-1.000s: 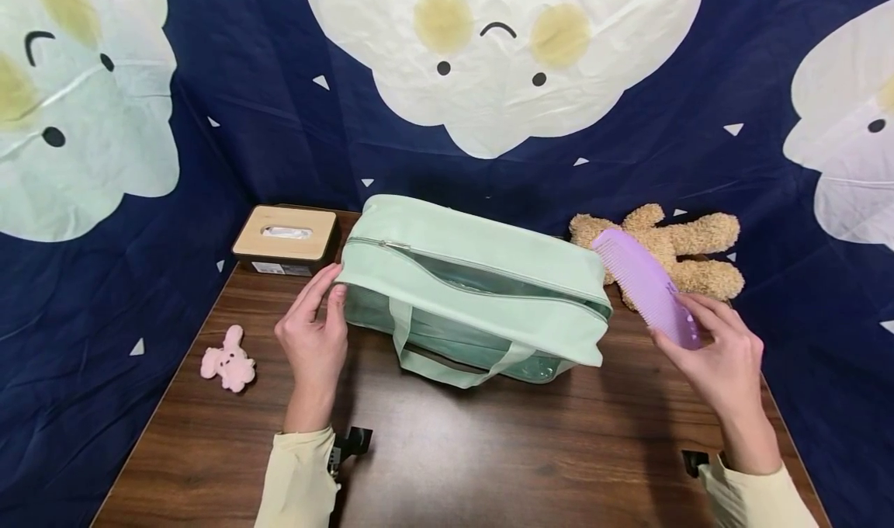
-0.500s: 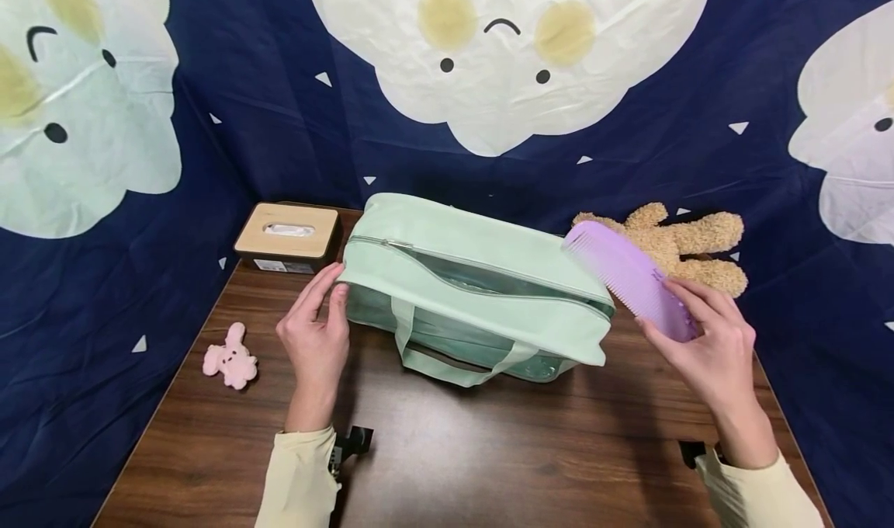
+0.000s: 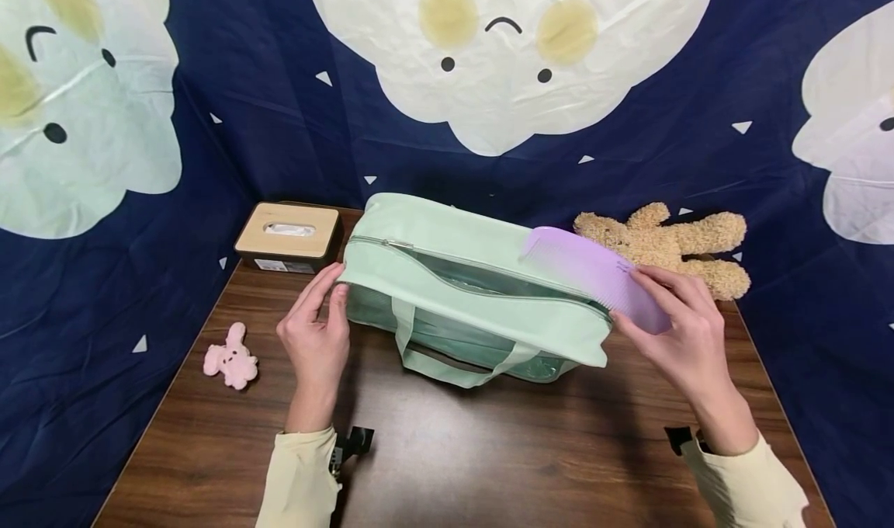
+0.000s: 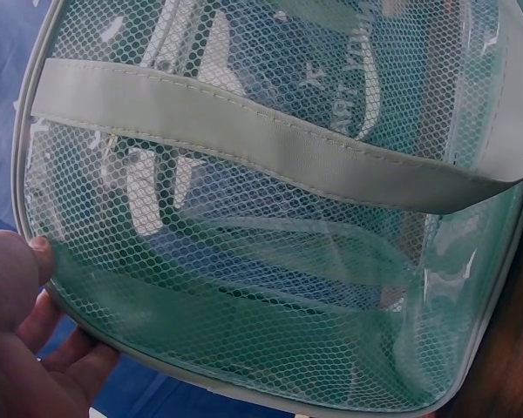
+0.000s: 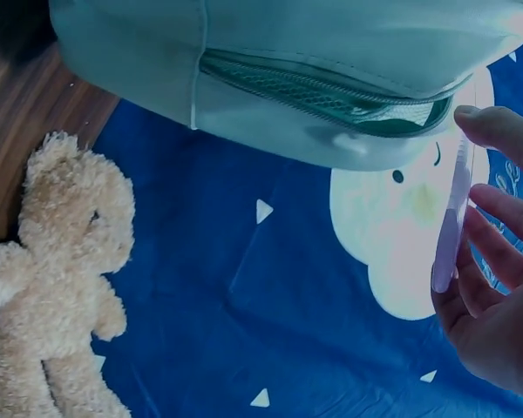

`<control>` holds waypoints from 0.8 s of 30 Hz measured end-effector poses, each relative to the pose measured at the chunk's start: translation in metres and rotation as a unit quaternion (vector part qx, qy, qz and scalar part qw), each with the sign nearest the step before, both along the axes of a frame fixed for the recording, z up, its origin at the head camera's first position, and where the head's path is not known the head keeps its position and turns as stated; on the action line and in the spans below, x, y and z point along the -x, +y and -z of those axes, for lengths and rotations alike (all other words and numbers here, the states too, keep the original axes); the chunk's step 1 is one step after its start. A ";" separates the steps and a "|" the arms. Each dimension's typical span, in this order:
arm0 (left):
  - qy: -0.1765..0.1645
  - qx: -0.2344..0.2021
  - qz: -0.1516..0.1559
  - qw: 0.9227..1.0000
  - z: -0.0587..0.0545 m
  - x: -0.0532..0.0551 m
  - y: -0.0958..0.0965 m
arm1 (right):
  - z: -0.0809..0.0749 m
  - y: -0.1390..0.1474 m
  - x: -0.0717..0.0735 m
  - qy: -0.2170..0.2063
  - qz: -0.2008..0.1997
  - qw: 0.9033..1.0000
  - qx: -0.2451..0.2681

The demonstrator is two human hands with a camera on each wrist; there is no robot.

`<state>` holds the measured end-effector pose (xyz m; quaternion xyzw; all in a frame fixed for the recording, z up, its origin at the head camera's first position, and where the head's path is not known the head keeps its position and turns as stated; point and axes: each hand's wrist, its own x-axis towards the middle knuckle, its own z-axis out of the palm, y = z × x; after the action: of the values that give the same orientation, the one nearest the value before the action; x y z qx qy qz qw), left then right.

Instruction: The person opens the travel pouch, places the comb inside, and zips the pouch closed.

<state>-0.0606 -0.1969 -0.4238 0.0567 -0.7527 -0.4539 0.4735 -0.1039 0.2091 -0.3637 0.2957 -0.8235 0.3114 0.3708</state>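
Note:
A mint-green bag point(image 3: 531, 318) with a clear mesh front stands on the table, its top zipper partly undone. My left hand point(image 3: 314, 338) pinches the bag's left top edge; in the left wrist view the thumb point(image 4: 42, 252) lies on the front and the other fingers reach behind the rim. A lilac comb point(image 3: 580, 264) is gripped at one end by my right hand point(image 3: 687, 334) between thumb and fingers. From the head it overlaps the bag's right top, above the zipper gap. The right wrist view shows the comb point(image 5: 453, 226) edge-on beside the opening.
A tan plush bear point(image 3: 705, 237) lies at the back right, behind my right hand. At the back left sits a tissue box point(image 3: 307, 241) with a wooden lid. A small pink plush toy point(image 3: 233, 361) lies on the left. Dark blue cloud-print fabric surrounds the table.
My right hand has carried the comb leftward, from beside the bag to over its right top. The left hand stays at the bag's left edge.

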 end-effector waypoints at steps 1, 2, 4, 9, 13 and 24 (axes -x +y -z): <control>0.000 0.000 0.000 1.000 0.000 0.000 0.000 | -0.001 -0.002 0.001 0.002 -0.003 1.000 -0.001; -0.001 0.000 -0.001 1.000 0.000 0.000 0.000 | -0.002 -0.004 0.002 0.003 -0.005 1.000 -0.004; -0.001 0.001 -0.002 1.000 0.000 0.000 0.000 | -0.004 -0.007 0.003 0.002 -0.008 1.000 -0.010; 0.000 0.002 -0.002 1.000 0.000 0.000 0.000 | -0.010 -0.014 0.006 0.000 -0.017 0.999 -0.030; 0.002 0.002 -0.001 1.000 0.000 0.001 0.000 | -0.016 -0.019 0.010 0.011 -0.031 0.998 -0.046; 0.004 0.002 -0.003 1.000 0.000 0.002 0.000 | -0.032 -0.036 0.026 0.045 -0.084 0.981 -0.167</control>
<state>-0.0623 -0.1974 -0.4239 0.0563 -0.7516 -0.4513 0.4777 -0.1298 0.1732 -0.3319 0.4357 -0.8182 0.1861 0.3257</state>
